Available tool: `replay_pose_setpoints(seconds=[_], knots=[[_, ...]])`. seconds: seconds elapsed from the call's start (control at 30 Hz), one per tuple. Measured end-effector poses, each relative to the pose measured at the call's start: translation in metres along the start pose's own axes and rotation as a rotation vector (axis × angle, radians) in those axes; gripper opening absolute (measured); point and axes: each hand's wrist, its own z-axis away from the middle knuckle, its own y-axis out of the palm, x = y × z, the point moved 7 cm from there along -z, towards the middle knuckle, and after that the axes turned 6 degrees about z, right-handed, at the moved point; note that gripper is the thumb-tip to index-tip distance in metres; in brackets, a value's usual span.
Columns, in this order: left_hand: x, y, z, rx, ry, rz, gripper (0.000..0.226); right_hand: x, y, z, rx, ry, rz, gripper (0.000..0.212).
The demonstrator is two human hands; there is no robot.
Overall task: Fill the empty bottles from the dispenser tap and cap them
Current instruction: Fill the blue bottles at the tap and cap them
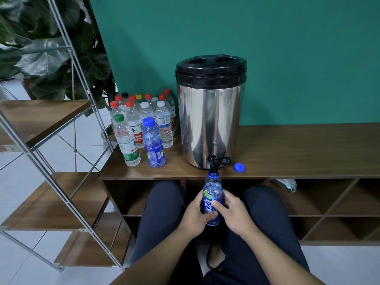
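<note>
A steel dispenser (209,120) with a black lid stands on the wooden bench top (298,149). Its black tap (213,162) juts over the front edge. Directly under the tap an uncapped blue bottle (212,190) is held upright, its mouth right at the spout. My left hand (195,214) grips the bottle's body from the left and my right hand (232,212) grips it from the right, thumb across the label. The bottle's blue cap (239,167) lies on the bench just right of the tap.
Several capped bottles (141,120) stand in a cluster left of the dispenser, a blue-capped one (153,142) and a green-capped one (125,140) in front. A metal-framed wooden shelf (51,140) stands at left. Open cubbies run below the bench; my knees sit beneath.
</note>
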Motion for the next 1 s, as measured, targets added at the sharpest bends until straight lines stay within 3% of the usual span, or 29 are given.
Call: replay_pose_setpoints(seconds=[1.0], knots=[[-0.0026,0.0007,0.0014,0.011,-0.003,0.004,0.076,-0.0029,-0.0008,-0.0006,0.0,0.0,0.017,0.029]])
